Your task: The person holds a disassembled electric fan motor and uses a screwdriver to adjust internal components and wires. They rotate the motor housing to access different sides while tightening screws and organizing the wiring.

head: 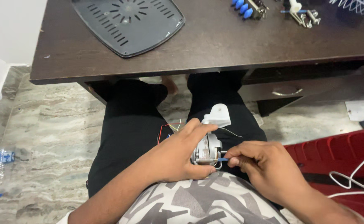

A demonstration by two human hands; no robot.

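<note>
My left hand (pixel 181 152) grips a small grey metal fan motor (pixel 207 150) over my lap, fingers wrapped over its top and side. A white plastic bracket (pixel 217 115) sticks up from the motor's far end, and thin red, yellow and blue wires (pixel 168 127) trail off to the left. My right hand (pixel 261 161) pinches a small tool with a blue tip (pixel 223 159), likely a screwdriver, which touches the motor's right side.
A dark wooden table (pixel 215 41) lies ahead with a grey vented fan cover (pixel 128 23), a blue-buttoned switch block (pixel 248 7), small metal parts (pixel 304 14) and a white wire grille (pixel 362 6). A red plastic object (pixel 339 151) with a white cable (pixel 352 176) sits at right. Marble floor (pixel 45 137) at left.
</note>
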